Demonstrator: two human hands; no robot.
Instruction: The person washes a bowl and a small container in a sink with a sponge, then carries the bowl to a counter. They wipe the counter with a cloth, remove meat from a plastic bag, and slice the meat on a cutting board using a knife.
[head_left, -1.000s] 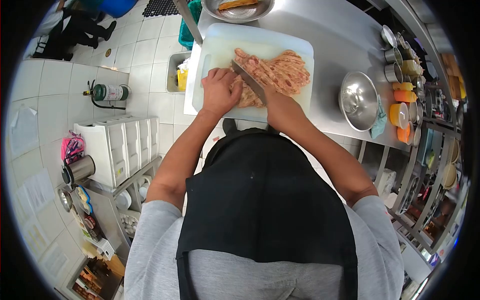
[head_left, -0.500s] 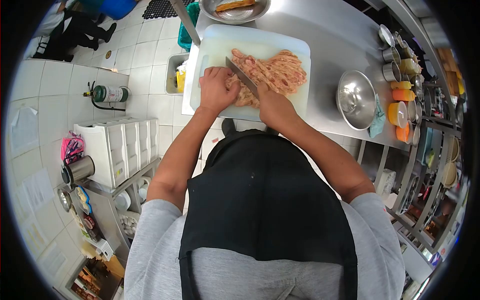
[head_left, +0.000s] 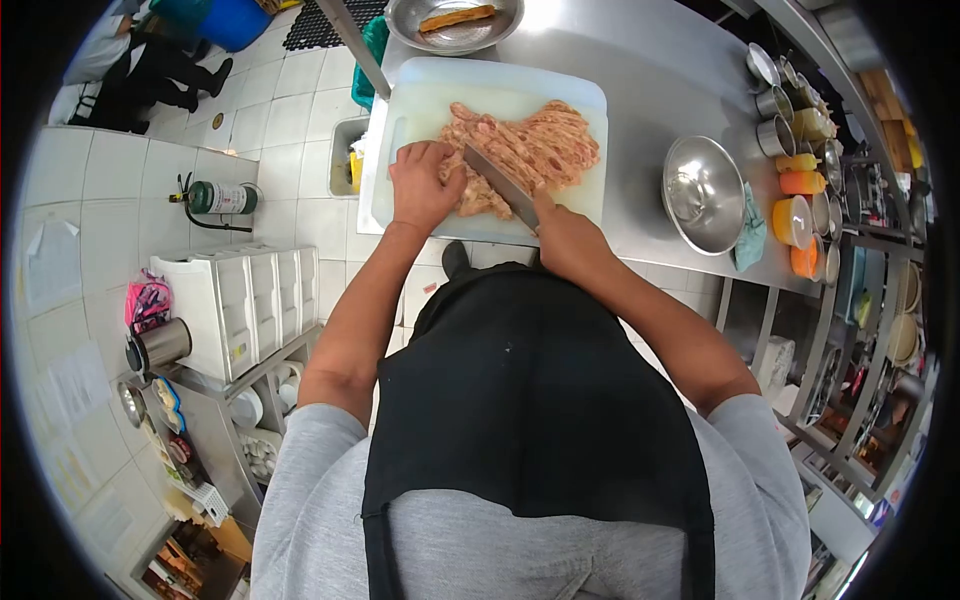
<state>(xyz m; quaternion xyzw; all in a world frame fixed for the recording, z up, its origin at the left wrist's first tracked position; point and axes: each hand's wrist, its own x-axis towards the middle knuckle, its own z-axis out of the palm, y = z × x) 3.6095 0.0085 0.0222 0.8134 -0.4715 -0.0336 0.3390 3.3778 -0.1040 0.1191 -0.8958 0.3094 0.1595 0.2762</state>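
Note:
A spread of raw chopped meat (head_left: pixel 535 143), pale pink and looking like chicken, lies on a white cutting board (head_left: pixel 420 85). My right hand (head_left: pixel 572 240) is closed round the handle of a broad kitchen knife (head_left: pixel 503 186). The blade slants across the meat, its tip pointing up and left. At the meat's left end, my left hand (head_left: pixel 428 185) presses down with curled fingers, just left of the blade. Its fingertips are partly hidden, and some meat lies under them.
On the steel table (head_left: pixel 650 60) stand a steel bowl (head_left: pixel 703 195), a green cloth (head_left: pixel 750 232) and a pan (head_left: pixel 455 38) holding a brown piece of food. Containers with orange contents (head_left: pixel 803 182) line the right side. Another person (head_left: pixel 150 70) stands at far left.
My right hand has drawn the knife back toward my body and to the right. My left hand stays at the meat's left end. The whole view has shifted slightly.

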